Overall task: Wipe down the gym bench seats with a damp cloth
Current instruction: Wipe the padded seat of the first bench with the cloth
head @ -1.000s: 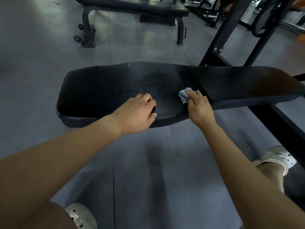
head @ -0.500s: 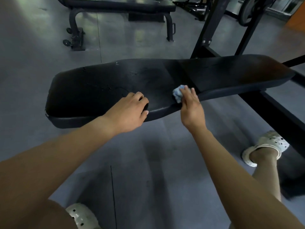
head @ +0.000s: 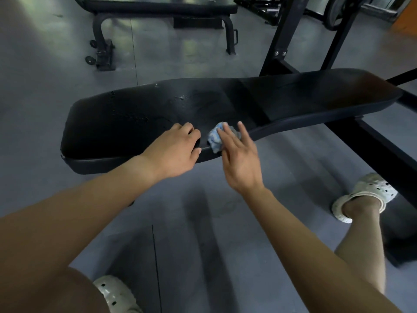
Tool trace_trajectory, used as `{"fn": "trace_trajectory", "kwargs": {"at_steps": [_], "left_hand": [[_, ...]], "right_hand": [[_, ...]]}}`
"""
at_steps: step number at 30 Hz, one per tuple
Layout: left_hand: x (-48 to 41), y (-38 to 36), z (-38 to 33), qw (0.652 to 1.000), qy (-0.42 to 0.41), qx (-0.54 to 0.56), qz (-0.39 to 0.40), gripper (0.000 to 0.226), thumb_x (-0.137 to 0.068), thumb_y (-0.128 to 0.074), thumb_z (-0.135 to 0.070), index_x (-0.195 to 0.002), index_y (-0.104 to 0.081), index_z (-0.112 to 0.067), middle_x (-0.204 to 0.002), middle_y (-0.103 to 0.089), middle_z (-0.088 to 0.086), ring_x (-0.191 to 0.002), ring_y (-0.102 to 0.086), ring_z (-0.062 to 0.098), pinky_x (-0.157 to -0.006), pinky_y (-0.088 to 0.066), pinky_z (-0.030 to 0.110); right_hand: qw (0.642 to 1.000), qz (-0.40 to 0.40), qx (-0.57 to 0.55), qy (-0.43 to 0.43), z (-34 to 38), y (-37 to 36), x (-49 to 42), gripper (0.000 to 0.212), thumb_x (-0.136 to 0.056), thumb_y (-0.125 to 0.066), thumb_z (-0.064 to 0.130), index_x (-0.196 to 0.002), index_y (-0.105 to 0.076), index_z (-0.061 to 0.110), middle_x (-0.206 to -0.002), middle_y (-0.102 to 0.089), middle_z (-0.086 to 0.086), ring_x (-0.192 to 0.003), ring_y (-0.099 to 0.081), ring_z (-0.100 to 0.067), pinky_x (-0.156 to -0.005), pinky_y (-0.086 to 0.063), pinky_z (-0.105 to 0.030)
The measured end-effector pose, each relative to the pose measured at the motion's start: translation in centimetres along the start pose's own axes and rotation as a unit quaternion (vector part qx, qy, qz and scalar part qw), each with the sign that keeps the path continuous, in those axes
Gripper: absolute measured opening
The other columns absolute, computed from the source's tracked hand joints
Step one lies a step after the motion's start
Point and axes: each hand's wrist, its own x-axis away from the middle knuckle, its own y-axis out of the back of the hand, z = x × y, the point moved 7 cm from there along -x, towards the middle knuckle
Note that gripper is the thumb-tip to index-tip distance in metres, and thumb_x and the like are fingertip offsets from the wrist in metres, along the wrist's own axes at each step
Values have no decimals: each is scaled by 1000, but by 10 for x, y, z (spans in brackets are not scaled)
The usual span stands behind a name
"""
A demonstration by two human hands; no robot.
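The right hand's [head: 240, 163] fingers [head: 244, 136] are straight and slightly spread, laid flat over a bunched blue cloth [head: 214, 139], pressing it down rather than pinching it. Only the left part of the cloth shows past the fingers. It sits on the near edge of the black bench seat [head: 135, 123], and its lower corner hangs a little over that edge.

Just to the left of the cloth, close but not touching it, the left hand [head: 173, 152] rests on the same near edge. Its fingers are curled, knuckles up, and the thumb lies along the rim. It looks braced there and seems to hold nothing.

The seat's long axis runs left to right across the view, rising a little toward the right, where a seam leads on to the back pad [head: 316, 96]. The cloth lies about midway along this length, just left of the seam. Droplets [head: 137, 117] glint on the surface further left, beyond the left hand.

So the right hand is the working hand. A stroke along the long axis looks free to the right, while one to the left would soon meet the left hand unless that hand moves. The far half of the seat lies straight ahead of the fingertips.

Behind stand a black upright frame [head: 282, 37] and another bench [head: 158, 5] on the grey floor [head: 56, 75].
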Motion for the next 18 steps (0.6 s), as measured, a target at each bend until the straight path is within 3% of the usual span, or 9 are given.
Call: {"fn": "trace_trajectory", "kwargs": {"at_steps": [4, 10, 14, 18], "left_hand": [[2, -1, 0, 1000, -3, -1, 1, 44, -104, -48, -38, -137, -53, -8, -134, -52, 8, -123, -52, 28, -94, -55, 45], [-1, -1, 0, 1000, 0, -2, 3, 39, -103, -51, -36, -131, -54, -10, -127, -53, 8, -117, -53, 28, -90, -55, 45], [-2, -1, 0, 1000, -2, -1, 0, 38, -102, -53, -35, -130, -55, -9, -125, -53, 9, -116, -52, 29, -91, -54, 47], [-1, -2, 1, 1000, -11, 0, -1, 41, -103, -52, -37, -134, -53, -10, -129, -53, 9, -118, -52, 29, -92, -54, 47]], "right_hand": [[987, -96, 49, -119, -37, 23, -10, 47, -92, -49, 7, -134, -63, 22, -140, -51, -6, -117, -46, -35, -87, -50, -49], [956, -111, -142, -232, -26, 12, 1, 42, -96, -41, 6, -127, -55, 31, -124, -36, 9, -93, -57, -19, -82, -55, -39], [962, -91, -154, -208, 8, -4, 19, 39, -97, -44, 8, -129, -54, 27, -121, -35, 13, -86, -55, -14, -74, -44, -29], [986, -45, -120, -110, 18, -6, 18, 43, -95, -49, 8, -135, -54, 21, -126, -41, 2, -88, -58, -20, -71, -50, -34]]}}
